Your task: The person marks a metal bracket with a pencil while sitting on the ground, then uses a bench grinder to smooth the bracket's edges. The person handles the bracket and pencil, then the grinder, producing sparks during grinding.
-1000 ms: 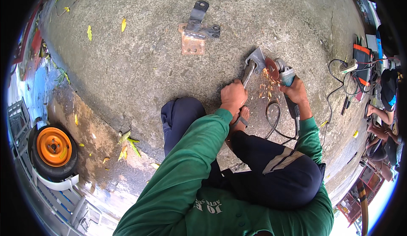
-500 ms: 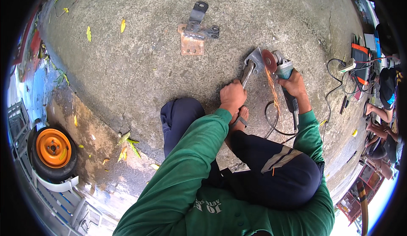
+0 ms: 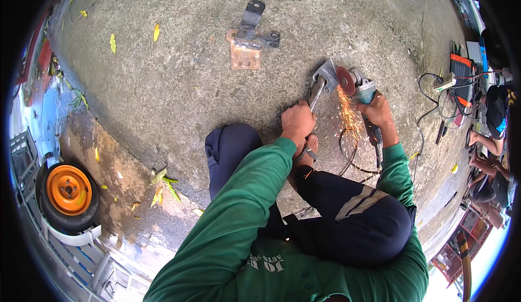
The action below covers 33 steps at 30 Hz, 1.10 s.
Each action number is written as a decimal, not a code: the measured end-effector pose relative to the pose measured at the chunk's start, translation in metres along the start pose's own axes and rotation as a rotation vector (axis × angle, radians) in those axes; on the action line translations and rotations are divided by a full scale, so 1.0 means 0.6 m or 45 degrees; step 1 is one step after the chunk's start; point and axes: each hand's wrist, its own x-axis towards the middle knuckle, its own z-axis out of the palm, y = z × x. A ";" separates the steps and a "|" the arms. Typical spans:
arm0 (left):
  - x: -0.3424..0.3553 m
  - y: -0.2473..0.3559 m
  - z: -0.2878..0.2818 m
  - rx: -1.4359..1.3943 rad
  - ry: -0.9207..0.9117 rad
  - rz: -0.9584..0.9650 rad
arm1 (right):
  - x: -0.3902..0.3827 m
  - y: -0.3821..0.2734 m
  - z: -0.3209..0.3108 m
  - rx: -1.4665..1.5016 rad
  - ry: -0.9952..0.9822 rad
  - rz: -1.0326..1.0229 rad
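My right hand [image 3: 376,110] is wrapped round an angle grinder [image 3: 367,91] with a reddish disc [image 3: 345,81]. The disc's edge meets the right side of a small grey metal bracket [image 3: 327,72], and orange sparks [image 3: 349,115] spray down toward my foot. Closed in a fist, my left hand [image 3: 298,122] grips metal pliers [image 3: 317,92] whose jaws reach the bracket; how they bite on it is hard to make out. Farther off on the concrete lies a welded bracket [image 3: 247,44], partly rusty and partly black.
The grinder's black cord [image 3: 347,161] loops beside my sandalled foot [image 3: 310,149]. At the right stands an orange-and-black machine [image 3: 461,82] with cables, near other people's legs [image 3: 485,144]. At the left are an orange-rimmed wheel [image 3: 68,189] and grey chairs [image 3: 89,258].
The spark stream has grown wider and denser, scattering nearer my foot. Both hands, the grinder and the held bracket stay almost in place.
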 end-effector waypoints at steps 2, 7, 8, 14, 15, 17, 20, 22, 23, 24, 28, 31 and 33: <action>0.000 0.002 -0.001 0.015 0.000 -0.006 | -0.003 -0.004 -0.002 -0.022 -0.005 0.016; 0.001 0.002 0.000 0.027 -0.004 0.004 | -0.007 0.002 -0.002 -0.099 0.038 0.014; 0.000 0.003 -0.001 0.035 -0.002 0.003 | -0.008 0.001 -0.003 -0.069 0.007 0.031; 0.002 -0.004 0.004 0.014 -0.005 0.017 | -0.012 -0.013 -0.008 -0.101 -0.043 0.060; 0.002 -0.006 0.004 0.004 -0.007 0.024 | -0.013 -0.012 -0.007 -0.088 -0.028 0.044; 0.002 0.000 0.004 -0.006 0.001 0.020 | -0.011 0.009 -0.003 -0.107 -0.002 0.026; 0.001 -0.002 0.003 -0.004 0.007 0.014 | -0.007 0.013 0.003 -0.152 -0.029 0.026; 0.002 -0.005 0.004 -0.002 0.004 0.010 | -0.019 -0.008 -0.007 -0.138 -0.093 0.062; 0.003 -0.007 0.006 -0.004 0.001 0.009 | -0.014 0.015 0.003 -0.119 -0.067 0.027; 0.004 -0.008 0.007 -0.006 -0.002 0.008 | -0.012 0.019 0.003 -0.138 -0.061 0.028; 0.004 -0.001 0.005 -0.025 -0.011 0.007 | -0.011 0.032 0.007 0.070 -0.034 -0.022; 0.002 -0.006 0.004 -0.027 0.012 0.006 | -0.005 0.014 0.005 0.022 -0.005 -0.014; 0.001 -0.006 0.004 -0.031 0.025 0.020 | -0.007 -0.013 -0.006 -0.042 -0.016 0.036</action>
